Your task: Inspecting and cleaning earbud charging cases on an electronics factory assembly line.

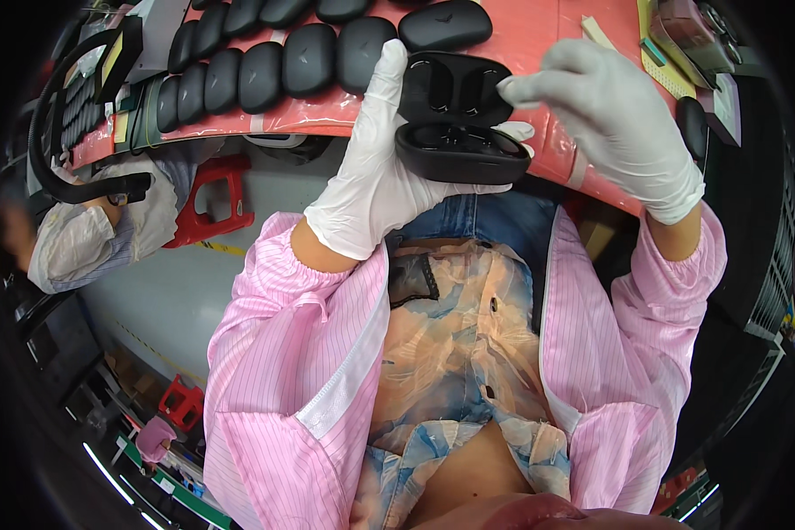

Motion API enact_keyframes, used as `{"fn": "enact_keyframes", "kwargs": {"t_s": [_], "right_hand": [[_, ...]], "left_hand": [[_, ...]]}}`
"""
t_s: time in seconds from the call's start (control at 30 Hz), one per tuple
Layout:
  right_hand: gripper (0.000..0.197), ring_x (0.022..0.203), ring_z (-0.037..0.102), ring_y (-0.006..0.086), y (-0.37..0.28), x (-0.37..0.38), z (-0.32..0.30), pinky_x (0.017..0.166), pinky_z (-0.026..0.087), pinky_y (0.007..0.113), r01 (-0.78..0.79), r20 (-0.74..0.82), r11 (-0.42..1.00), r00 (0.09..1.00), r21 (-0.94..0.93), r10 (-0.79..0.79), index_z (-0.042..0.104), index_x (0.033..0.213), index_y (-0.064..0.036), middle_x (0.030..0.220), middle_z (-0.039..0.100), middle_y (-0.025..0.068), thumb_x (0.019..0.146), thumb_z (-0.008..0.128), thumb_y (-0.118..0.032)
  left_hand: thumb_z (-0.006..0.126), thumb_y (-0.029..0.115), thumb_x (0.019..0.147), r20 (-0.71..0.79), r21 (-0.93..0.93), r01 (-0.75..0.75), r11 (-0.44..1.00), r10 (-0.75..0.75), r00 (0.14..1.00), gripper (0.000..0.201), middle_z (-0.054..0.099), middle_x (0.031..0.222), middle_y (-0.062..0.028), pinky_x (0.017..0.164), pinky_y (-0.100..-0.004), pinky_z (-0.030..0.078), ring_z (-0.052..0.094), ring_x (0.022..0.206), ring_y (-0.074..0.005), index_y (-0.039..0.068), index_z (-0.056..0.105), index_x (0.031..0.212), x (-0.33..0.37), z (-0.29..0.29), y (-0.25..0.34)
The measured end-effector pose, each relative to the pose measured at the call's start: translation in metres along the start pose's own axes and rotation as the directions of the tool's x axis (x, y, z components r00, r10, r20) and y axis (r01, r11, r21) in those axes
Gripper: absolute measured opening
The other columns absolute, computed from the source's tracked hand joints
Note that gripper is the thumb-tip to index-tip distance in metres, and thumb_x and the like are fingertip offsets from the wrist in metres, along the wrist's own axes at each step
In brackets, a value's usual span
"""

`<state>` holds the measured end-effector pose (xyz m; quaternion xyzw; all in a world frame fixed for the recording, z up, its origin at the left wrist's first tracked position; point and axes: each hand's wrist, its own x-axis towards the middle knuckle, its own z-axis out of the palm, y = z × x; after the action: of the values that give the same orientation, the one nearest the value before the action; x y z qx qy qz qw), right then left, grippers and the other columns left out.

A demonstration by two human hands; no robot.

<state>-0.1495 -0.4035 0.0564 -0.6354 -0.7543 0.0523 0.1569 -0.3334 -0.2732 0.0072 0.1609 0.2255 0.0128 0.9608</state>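
Observation:
My left hand [362,177], in a white glove, holds a black earbud case [462,157] from below, over the near edge of the table. The thumb reaches up along the case's left side. The raised lid [455,88] leans back, its dark inside facing me. Glossy dark shapes show in the lower half; how many parts lie there I cannot tell. My right hand [614,124], also gloved, is bent with its fingers pinched at the right edge of the lid. Whatever those fingertips hold, if anything, is hidden.
Rows of closed black cases [309,62] cover the far left of the red-covered table [556,159]. Another black case [691,126] and a yellow tray [667,75] are at the right. At the left are a black curved arm [40,141], a red stool [212,201] and another person's sleeve [119,238].

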Motion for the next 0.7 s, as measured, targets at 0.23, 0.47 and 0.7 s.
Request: {"fn": "enact_keyframes", "kwargs": {"t_s": [0.23,0.47,0.7], "right_hand": [[0.025,0.096,0.062,0.0158,0.005,-0.060,0.044,0.089,0.046,0.028,-0.291,-0.300,0.775,0.801,0.561,0.518,0.067,0.113,-0.0013,0.108,0.068,0.0078,0.088,0.062,0.000],[0.028,0.092,0.062,0.0173,-0.031,-0.032,0.073,0.081,0.049,0.030,-0.214,-0.519,0.699,0.531,0.682,0.669,0.064,0.114,-0.0016,0.099,0.066,0.0092,0.086,0.063,-0.001],[0.032,0.070,0.059,0.0191,-0.038,-0.031,0.080,0.062,0.049,0.031,-0.234,-0.616,0.845,0.595,0.481,0.516,0.073,0.102,-0.0110,0.082,0.059,0.0050,0.075,0.062,0.002]], "left_hand": [[0.051,0.064,0.088,0.048,-0.229,0.063,0.971,-0.054,0.997,0.092,0.043,0.135,-0.0353,0.095,-0.0625,0.047,0.045,0.125,-0.0518,-0.006,0.030,0.143,0.000,0.007,0.000],[0.056,0.020,0.096,-0.113,-0.192,-0.019,0.981,-0.003,0.994,0.030,0.064,0.109,-0.0134,0.086,-0.0372,0.058,0.065,0.099,-0.0250,-0.001,0.053,0.118,0.019,0.003,-0.015],[0.053,0.030,0.097,-0.056,-0.199,0.102,0.975,-0.115,0.992,0.033,0.067,0.094,-0.0141,0.066,-0.0309,0.060,0.068,0.080,-0.0249,-0.001,0.058,0.107,0.018,0.000,-0.019]]}}
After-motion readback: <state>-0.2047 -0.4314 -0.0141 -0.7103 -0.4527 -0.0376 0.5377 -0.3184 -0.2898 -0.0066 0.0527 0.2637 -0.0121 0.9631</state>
